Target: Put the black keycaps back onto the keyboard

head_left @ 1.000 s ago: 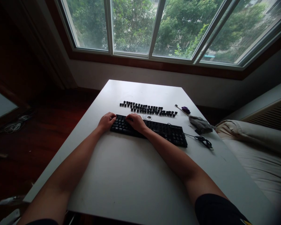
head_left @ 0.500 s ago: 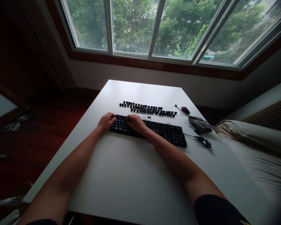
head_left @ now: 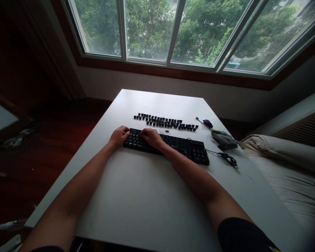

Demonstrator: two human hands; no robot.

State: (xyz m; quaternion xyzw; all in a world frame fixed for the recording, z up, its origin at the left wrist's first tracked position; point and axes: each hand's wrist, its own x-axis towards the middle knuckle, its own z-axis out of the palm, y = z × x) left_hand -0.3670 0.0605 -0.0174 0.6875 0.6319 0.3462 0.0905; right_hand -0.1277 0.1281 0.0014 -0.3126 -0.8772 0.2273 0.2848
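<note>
A black keyboard (head_left: 185, 147) lies across the white table (head_left: 136, 196). At its left end my left hand (head_left: 118, 135) is closed on the edge, thumb against the top corner. My right hand (head_left: 152, 137) rests over the left part of the keys, its fingers curled down and pinched together; whatever may be between the fingertips is too small to make out. Just behind the keyboard, loose black keycaps (head_left: 157, 119) stand in uneven rows. A small round clear piece (head_left: 165, 131) lies between those rows and the keyboard.
To the right are a brush (head_left: 199, 120), a purple object (head_left: 207, 123), a grey cloth (head_left: 224, 140) and the coiled keyboard cable (head_left: 228, 159). A pale cushioned seat (head_left: 286, 171) borders the table's right side. Beyond the far edge is a window (head_left: 149, 35).
My right hand has shifted very slightly to the left over the keys. The left hand, the keyboard and the keycaps look the same.
</note>
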